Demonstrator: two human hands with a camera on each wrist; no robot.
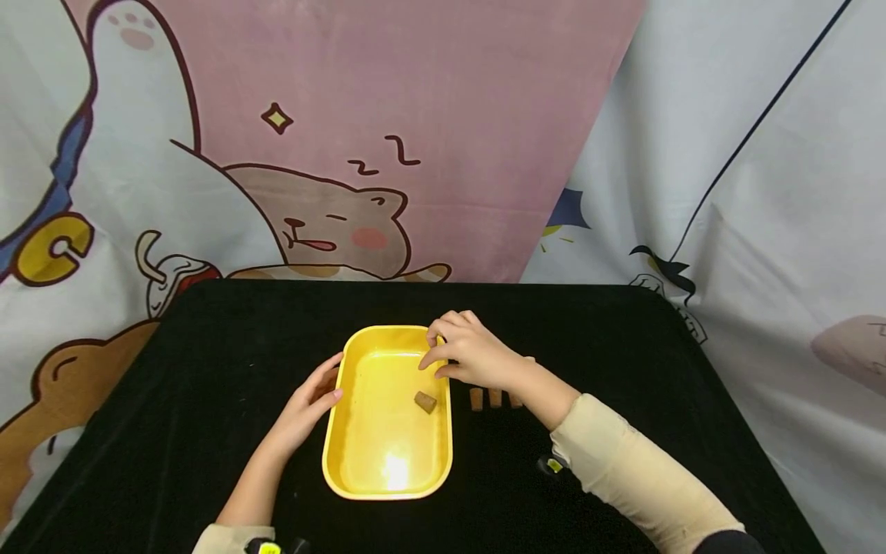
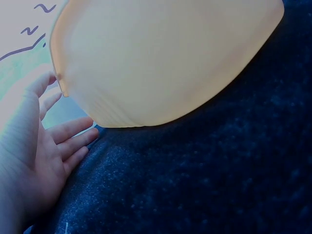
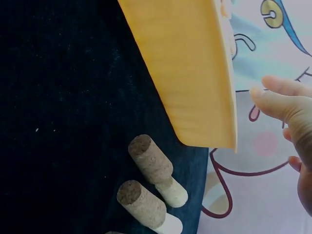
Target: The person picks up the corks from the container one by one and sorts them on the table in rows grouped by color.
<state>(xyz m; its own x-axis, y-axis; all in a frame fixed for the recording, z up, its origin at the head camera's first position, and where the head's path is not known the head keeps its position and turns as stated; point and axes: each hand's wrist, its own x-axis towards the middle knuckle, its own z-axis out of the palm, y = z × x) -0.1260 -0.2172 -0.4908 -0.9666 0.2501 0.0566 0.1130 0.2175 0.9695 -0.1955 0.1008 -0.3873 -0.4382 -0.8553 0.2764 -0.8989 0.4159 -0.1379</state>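
A yellow tray [image 1: 394, 477] lies on the black cloth, with one brown cork [image 1: 425, 402] inside it near the right wall. My left hand [image 1: 310, 402] touches the tray's left side with extended fingers, and the left wrist view shows the fingertips [image 2: 90, 122] against the outer wall. Over the upper right part of the tray is my right hand [image 1: 477, 354], its fingers bent loosely. In the right wrist view its thumb and fingers hold nothing that I can see. Several corks [image 1: 476, 398] stand in a row just right of the tray, partly hidden by the right forearm.
A black cloth [image 1: 228, 369] covers the table. In the right wrist view, two corks [image 3: 151, 161] show narrower pale ends. Behind the table hangs a curtain [image 1: 484, 115] printed with cartoon animals.
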